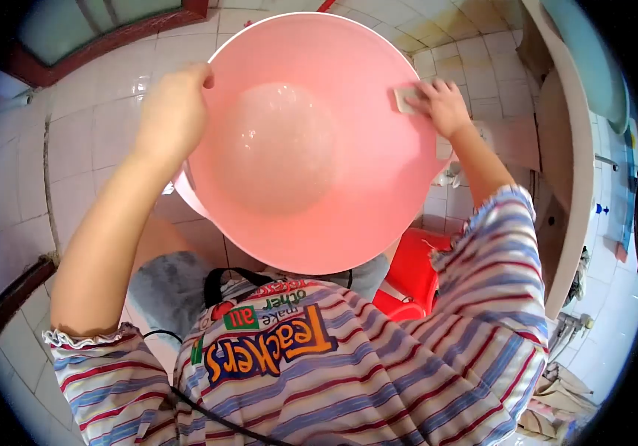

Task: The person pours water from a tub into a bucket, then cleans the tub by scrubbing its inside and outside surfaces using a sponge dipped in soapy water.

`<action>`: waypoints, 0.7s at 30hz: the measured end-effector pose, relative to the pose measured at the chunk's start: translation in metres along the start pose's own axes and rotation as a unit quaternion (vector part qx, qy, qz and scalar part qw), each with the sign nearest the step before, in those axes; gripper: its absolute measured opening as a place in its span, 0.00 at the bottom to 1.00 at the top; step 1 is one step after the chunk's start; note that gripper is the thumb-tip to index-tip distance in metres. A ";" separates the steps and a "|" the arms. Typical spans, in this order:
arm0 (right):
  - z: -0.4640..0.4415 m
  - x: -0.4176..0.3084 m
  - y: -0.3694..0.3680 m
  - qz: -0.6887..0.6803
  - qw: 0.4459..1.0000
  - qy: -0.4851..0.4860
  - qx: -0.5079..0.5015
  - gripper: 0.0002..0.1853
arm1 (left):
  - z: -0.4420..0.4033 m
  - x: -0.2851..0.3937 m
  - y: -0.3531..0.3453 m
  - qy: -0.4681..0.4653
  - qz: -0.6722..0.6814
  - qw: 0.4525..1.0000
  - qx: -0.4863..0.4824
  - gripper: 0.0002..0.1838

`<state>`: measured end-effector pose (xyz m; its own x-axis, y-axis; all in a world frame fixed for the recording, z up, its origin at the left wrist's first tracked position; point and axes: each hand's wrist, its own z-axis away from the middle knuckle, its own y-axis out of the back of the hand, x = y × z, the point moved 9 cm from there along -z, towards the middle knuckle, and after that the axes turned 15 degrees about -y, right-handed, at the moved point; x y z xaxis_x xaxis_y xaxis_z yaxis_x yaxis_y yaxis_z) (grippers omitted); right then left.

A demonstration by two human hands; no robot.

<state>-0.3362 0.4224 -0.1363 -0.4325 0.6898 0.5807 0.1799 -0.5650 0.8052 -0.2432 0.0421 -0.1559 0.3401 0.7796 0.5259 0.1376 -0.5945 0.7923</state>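
A large pink basin (367,215) is tilted toward me over my lap, with cloudy, slightly bubbly water (274,152) pooled inside it. My left hand (170,111) is closed on the basin's rim at the upper left. On the opposite side, my right hand (445,108) reaches over the rim, fingers closed on a small pale sponge (408,100) that lies against the inner wall. The fingers cover part of the sponge.
A red plastic stool (412,275) stands beside my legs. To the right is a sink counter (568,186) with a tap (570,331) below it. White tiles (103,119) cover the floor, and a dark red door frame (140,33) is at the upper left.
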 end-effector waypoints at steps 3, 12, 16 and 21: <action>0.074 -0.004 0.003 -0.022 0.996 -0.023 -0.080 0.16 | -0.001 -0.002 0.000 0.010 0.015 1.000 0.005 0.11; 0.009 0.000 0.000 0.002 1.000 -0.012 0.000 0.16 | -0.006 0.013 0.001 -0.037 -0.025 0.999 0.003 0.11; 0.016 0.004 0.004 -0.003 0.999 -0.039 -0.007 0.17 | -0.002 -0.003 -0.002 -0.002 -0.016 1.000 -0.001 0.11; 0.095 -0.004 -0.003 -0.007 0.993 -0.056 -0.099 0.16 | -0.005 -0.005 -0.002 0.010 0.003 1.000 0.004 0.11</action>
<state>-0.2507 0.4645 -0.1300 -0.3308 0.7374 0.5889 -0.0079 -0.6262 0.7796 -0.2496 0.0407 -0.1589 0.3225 0.7794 0.5371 0.1435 -0.6011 0.7862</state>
